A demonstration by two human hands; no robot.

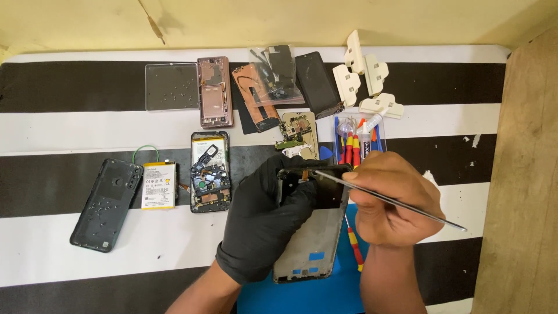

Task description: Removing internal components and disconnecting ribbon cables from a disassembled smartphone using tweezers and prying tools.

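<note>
My left hand (264, 215), in a black glove, grips the left edge of an opened phone frame (311, 244) lying on a blue mat (325, 293). My bare right hand (392, 200) holds metal tweezers (401, 203), their tip touching the upper part of the frame near a dark panel (331, 192). The frame's lower half is bare metal with small blue tape pieces.
Left lie a dark back cover (107, 203), a white battery (158, 185) and an opened phone (210, 171). Farther back are a clear tray (171, 86), a pink phone frame (214, 92), bagged parts (273, 72), cream clips (363, 72), red-yellow screwdrivers (351, 148) and a glue tube (367, 136).
</note>
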